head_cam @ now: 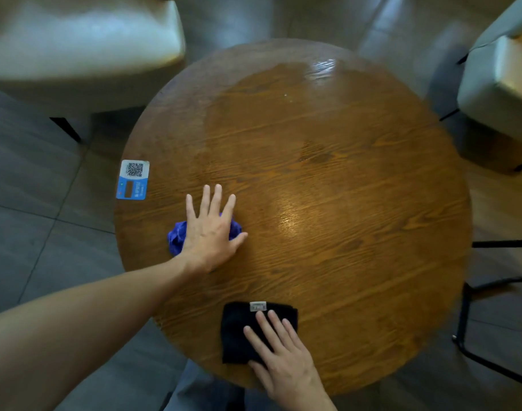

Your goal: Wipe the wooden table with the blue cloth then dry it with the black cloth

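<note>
The round wooden table fills the middle of the head view, with a wet sheen across its far part. My left hand lies flat, fingers spread, pressing the crumpled blue cloth onto the table's left side; the cloth shows on both sides of the palm. A folded black cloth with a small grey label lies at the near edge. My right hand rests flat on its right half, fingers stretched out over it.
A blue and white QR-code sticker sits at the table's left edge. A pale cushioned chair stands at the far left, another chair at the right. A black metal stool frame is at the near right.
</note>
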